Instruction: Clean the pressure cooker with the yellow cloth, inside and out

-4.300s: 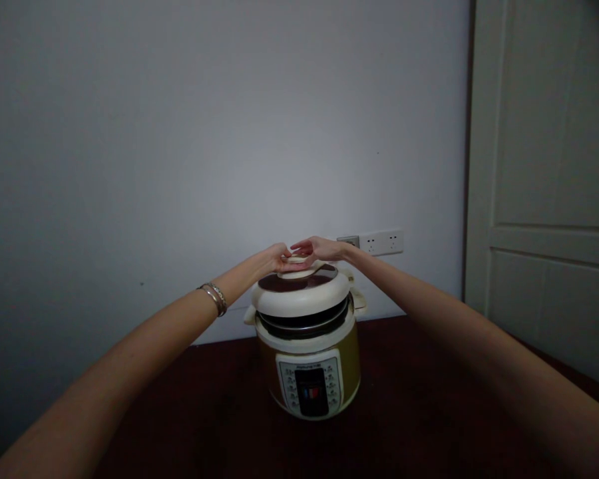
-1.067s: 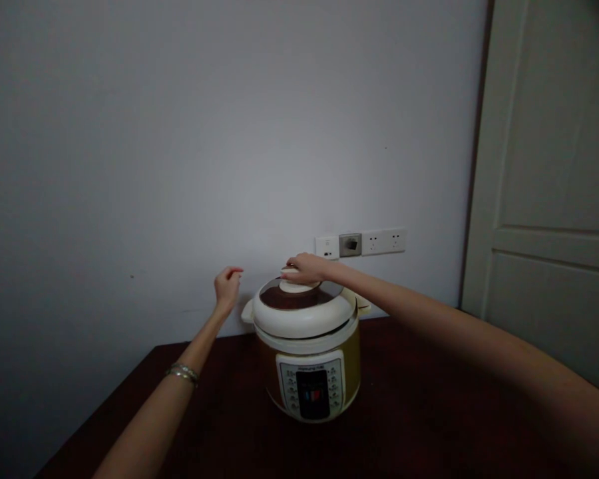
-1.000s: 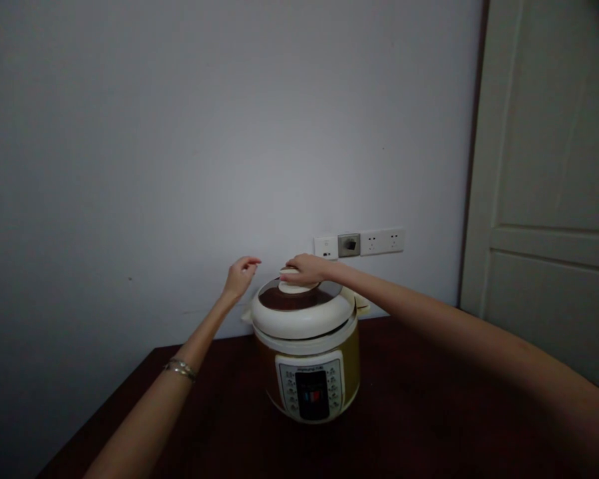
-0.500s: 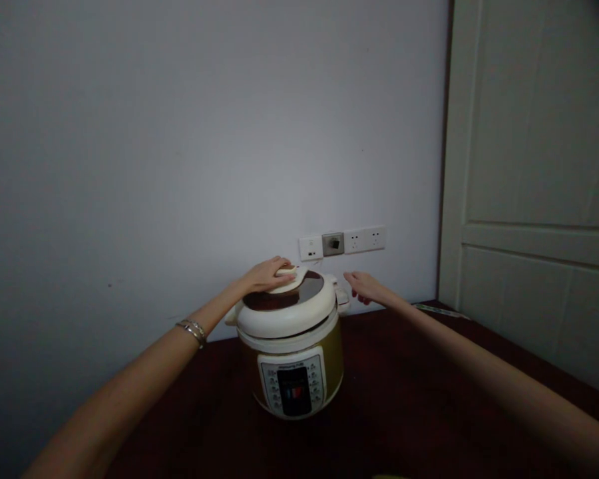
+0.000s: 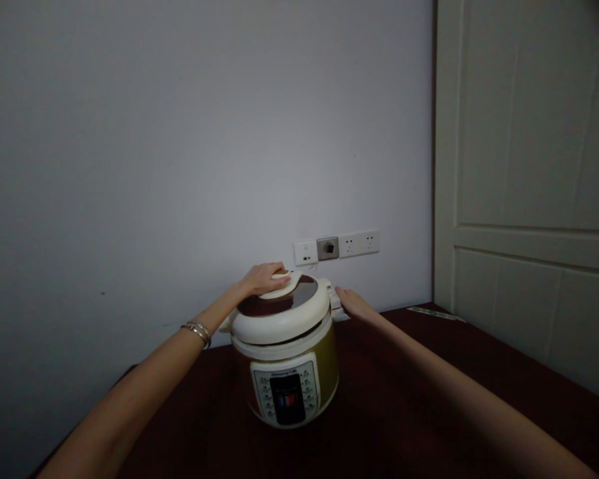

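Observation:
An electric pressure cooker (image 5: 328,362) with a gold-brown body and a front button panel stands upright on the dark red surface. Its cream lid (image 5: 279,326) has a dark top, and a thin dark gap shows between lid and body at the front. My left hand (image 5: 267,279) is wrapped over the cream lid handle (image 5: 293,279). At the cooker's right, my right hand (image 5: 352,303) is closed against the cream side handle (image 5: 335,301); part of its fingers is hidden. A silver bracelet sits on my left wrist.
Behind the cooker, a row of sockets and a grey switch plate (image 5: 327,249) runs along the pale wall (image 5: 180,166). A panelled door (image 5: 529,166) stands at the right. A thin patterned strip (image 5: 435,313) lies on the dark red tabletop (image 5: 394,379) near the wall.
My right hand has moved left and down onto the cooker's side handle. The left hand stays on the lid handle. The whole view has shifted slightly.

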The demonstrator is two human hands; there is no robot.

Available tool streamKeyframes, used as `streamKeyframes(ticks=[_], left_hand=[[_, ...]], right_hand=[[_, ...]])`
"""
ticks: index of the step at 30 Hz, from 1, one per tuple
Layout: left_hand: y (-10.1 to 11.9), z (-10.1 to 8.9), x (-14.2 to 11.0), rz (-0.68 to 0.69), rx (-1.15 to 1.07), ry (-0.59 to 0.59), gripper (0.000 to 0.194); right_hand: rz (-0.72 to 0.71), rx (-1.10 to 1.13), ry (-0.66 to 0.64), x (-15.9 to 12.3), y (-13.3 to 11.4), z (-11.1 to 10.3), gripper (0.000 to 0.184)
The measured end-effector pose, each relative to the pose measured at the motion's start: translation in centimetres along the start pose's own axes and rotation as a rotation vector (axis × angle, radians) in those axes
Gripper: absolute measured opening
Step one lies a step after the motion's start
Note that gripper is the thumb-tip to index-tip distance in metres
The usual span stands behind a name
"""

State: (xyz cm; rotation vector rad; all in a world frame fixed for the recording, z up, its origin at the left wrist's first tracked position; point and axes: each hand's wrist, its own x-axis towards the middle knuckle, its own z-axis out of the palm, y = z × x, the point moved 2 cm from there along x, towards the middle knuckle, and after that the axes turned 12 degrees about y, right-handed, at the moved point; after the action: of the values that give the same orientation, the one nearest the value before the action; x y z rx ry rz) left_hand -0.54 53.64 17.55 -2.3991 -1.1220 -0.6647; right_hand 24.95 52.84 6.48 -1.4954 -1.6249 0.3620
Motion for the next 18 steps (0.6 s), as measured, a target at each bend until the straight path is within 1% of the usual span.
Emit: streamKeyframes(ticks=[4,9,18], left_hand=[[-0.17,0.06,0.12,-0.034,0.002,0.019,0.042],[-0.23,0.04,0.12,-0.035,-0.010,0.044,0.040],[-0.04,-0.21,0.09,-0.046,-0.016,0.061,0.036]], right_hand=[[-0.038,-0.003,-0.016,-0.28,-0.15,0.13,0.049],[-0.081,-0.005,-0.001,-0.37,-0.30,0.10,0.044],[-0.064,-0.007,0.013,-0.36,-0.05,0.31,0.048]])
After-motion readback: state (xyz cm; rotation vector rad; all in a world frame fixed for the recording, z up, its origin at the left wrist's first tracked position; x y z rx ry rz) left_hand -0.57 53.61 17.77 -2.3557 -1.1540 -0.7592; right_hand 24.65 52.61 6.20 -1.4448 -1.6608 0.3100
